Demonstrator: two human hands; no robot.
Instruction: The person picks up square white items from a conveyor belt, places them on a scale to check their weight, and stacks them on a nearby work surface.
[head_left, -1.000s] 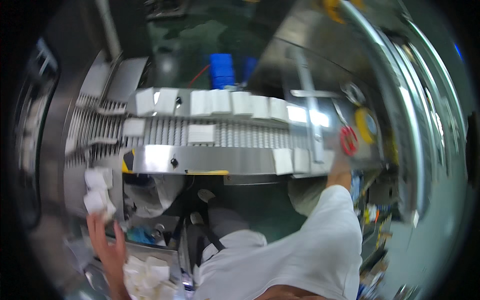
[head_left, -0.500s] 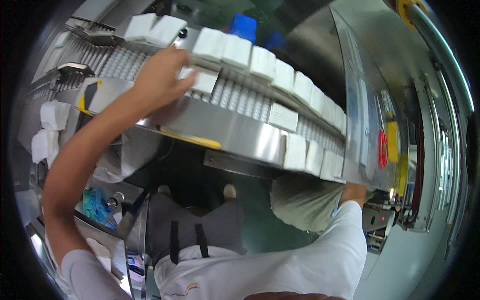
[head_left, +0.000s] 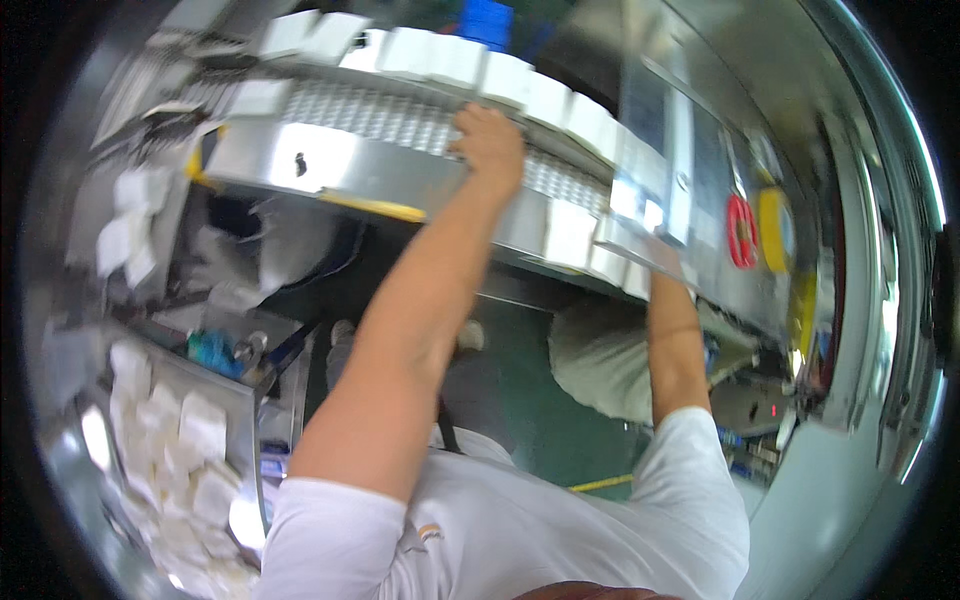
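My left hand (head_left: 490,148) is over the studded roller conveyor (head_left: 375,115), its thumb and fingers apart and blurred, with nothing visible between them. Just behind it, a row of white block-shaped stacks (head_left: 505,80) lines the far ledge. Another white block (head_left: 260,97) lies on the conveyor's left part. My right forearm reaches under the clear panel at the right; the right hand (head_left: 662,258) is mostly hidden by its edge and glare, so its fingers cannot be made out. Beside it, white stacks (head_left: 568,235) stand along the near ledge.
Red-handled scissors (head_left: 741,230) and a yellow tape roll (head_left: 774,230) are at the right of the clear panel (head_left: 640,130). A blue block (head_left: 486,24) sits behind the row. At lower left, a metal bin (head_left: 250,420) holds many white pieces. A grey-green bag (head_left: 600,360) hangs below.
My left hand has moved right along the conveyor, away from the white block it was touching. A white block now lies farther left on the conveyor. The view has shifted.
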